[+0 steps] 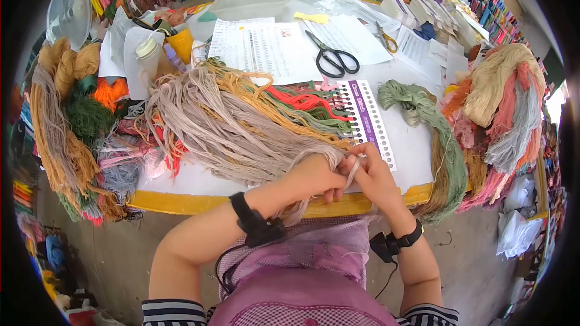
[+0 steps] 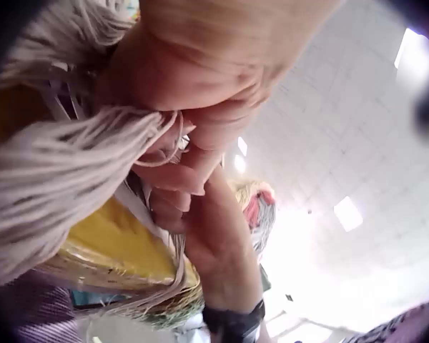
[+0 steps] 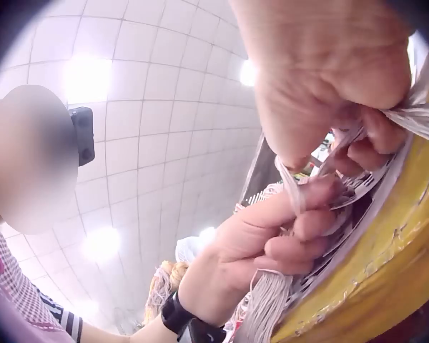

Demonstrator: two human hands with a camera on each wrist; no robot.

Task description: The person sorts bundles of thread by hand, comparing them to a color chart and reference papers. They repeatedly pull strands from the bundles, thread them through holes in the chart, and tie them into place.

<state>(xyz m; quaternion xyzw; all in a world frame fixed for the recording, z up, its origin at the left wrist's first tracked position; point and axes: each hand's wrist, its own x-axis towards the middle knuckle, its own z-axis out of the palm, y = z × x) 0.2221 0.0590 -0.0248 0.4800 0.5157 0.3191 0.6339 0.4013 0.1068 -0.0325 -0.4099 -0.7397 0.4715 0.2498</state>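
Note:
A hank of pale grey-mauve embroidery thread spreads across the table's front, and both hands work at its right end. My left hand grips the gathered strands; in the right wrist view its curled fingers close round them, with loose ends hanging below. My right hand pinches a thin portion of the thread close beside the left. Just beyond the hands lies a white-and-purple card with punched holes. Red, green and ochre threads run to its left-hand holes.
Black-handled scissors lie on printed sheets behind the threads. Green hanks drape over the front edge at right, beside many-coloured hanks. More hanks hang at left. A yellow band lines the table edge.

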